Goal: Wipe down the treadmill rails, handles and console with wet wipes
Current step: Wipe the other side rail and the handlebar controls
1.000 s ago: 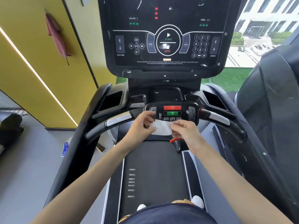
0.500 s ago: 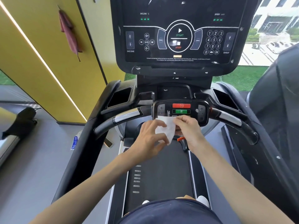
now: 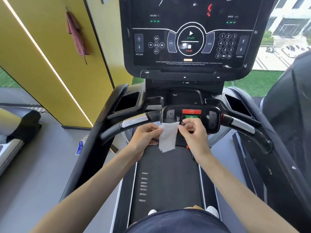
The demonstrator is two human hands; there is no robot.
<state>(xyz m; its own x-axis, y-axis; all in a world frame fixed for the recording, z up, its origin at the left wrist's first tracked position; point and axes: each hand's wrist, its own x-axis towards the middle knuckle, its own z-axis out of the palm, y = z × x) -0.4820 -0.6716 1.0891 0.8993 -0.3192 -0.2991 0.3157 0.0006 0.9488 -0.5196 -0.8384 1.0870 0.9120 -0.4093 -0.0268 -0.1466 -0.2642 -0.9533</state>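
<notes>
where it was bunched, wipe (image 3: pixel 168 137) hangs unfolded.

White wet wipe (image 3: pixel 168 137), partly unfolded, hangs upright with its top corners pinched by the left hand (image 3: pixel 144 138) and right hand (image 3: pixel 193 132), just in front of the small control panel (image 3: pixel 191 115). Black console (image 3: pixel 190 36) upright above, lit. Left handle (image 3: pixel 129 124) and right handle (image 3: pixel 242 125): black with silver sections, flanking the panel.

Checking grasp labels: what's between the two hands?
The white wet wipe, pinched at its top edge by left hand and right hand; head view.
</notes>
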